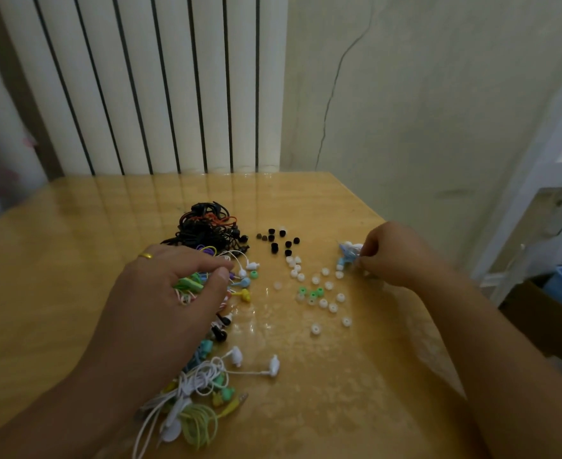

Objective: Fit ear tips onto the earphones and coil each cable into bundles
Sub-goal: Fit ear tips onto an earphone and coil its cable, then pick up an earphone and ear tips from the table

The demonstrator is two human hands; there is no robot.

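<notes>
- Your left hand (170, 293) pinches a green earphone (190, 282) between thumb and curled fingers, left of the white ear tips (322, 286).
- Your right hand (394, 253), right of those tips, clamps curled fingers on a blue bundle (349, 253).

The room is dim and the picture looks soft. The bench (306, 207) shines with glare near its far edge. Straight lines bend at the picture's sides.
</notes>
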